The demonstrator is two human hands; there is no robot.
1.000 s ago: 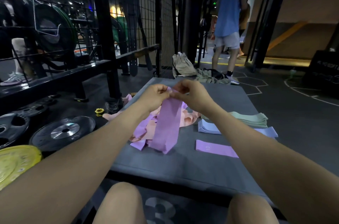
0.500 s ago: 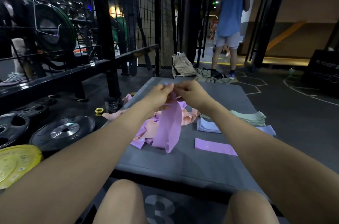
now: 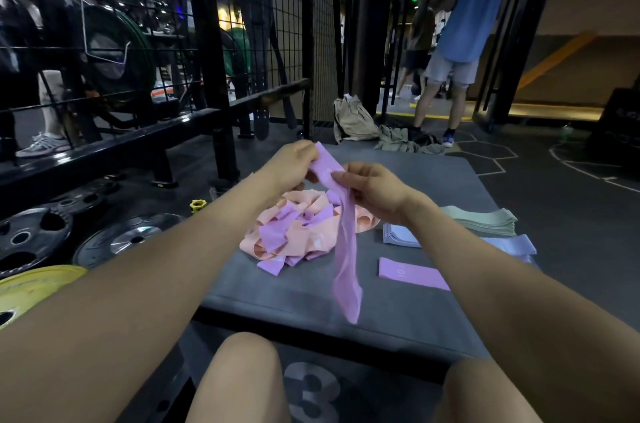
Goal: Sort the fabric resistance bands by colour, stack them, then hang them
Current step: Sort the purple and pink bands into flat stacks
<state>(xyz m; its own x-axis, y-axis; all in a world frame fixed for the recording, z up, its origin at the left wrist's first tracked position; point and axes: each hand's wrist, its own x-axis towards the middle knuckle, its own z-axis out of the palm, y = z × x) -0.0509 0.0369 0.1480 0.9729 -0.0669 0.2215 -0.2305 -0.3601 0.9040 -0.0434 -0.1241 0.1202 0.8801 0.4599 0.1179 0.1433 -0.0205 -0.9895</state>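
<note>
Honestly, left hand (image 3: 294, 159) and right hand (image 3: 372, 185) both pinching top of purple band (image 3: 344, 249), hanging above mat (image 3: 304, 301). Risk: twisted tail snags unsorted pile (image 3: 298, 232) to left, or lands crooked on lone purple band (image 3: 412, 273) near right.

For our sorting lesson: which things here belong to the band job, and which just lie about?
Job: held purple band, mixed pile, flat purple band, green stack, blue stack, grey mat.
Lying about: weight plates, bag, yellow collar.
</note>
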